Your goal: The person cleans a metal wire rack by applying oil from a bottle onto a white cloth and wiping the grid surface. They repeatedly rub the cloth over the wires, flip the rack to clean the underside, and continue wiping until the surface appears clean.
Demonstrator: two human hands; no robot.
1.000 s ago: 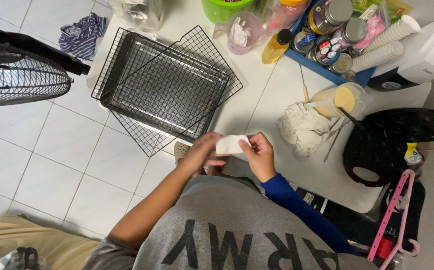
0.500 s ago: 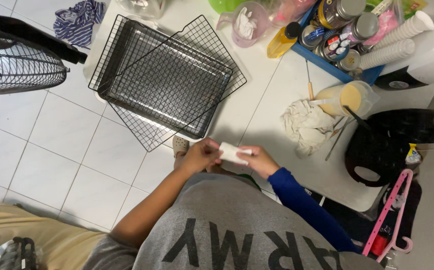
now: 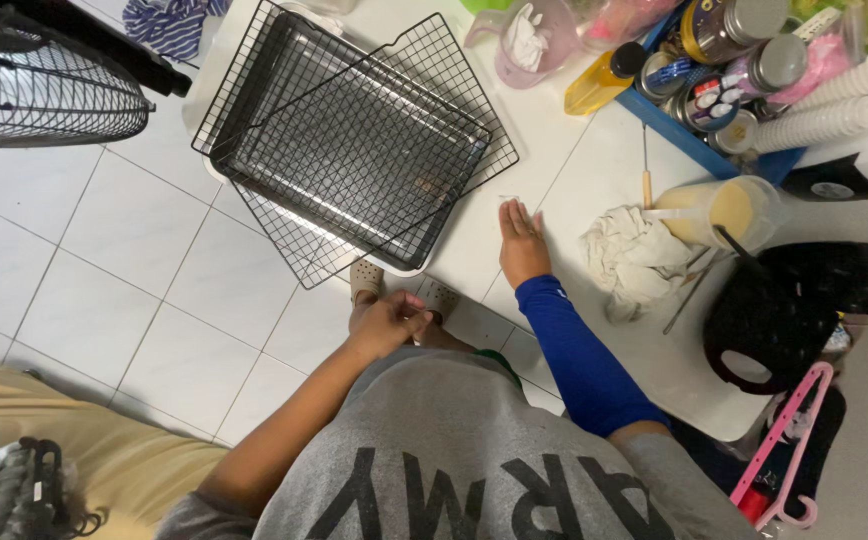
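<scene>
Right hand is lying flat, fingers spread, bracing on the table; rack sitting at ten o'clock. Left hand is curling narrow at the waist; contents unclear.

Packages and labels, all at the top right of the table:
- blue tray with labelled jars: gold-banded jar, silver lid; dark-labelled jar, silver lid; small blue-labelled bottle; round tin, dark label with red and white
- yellow squeeze bottle, dark cap, lying tilted just left of the tray
- pink plastic packet behind the jars
- stacked white paper cups at the right edge

No screens or signs.
</scene>
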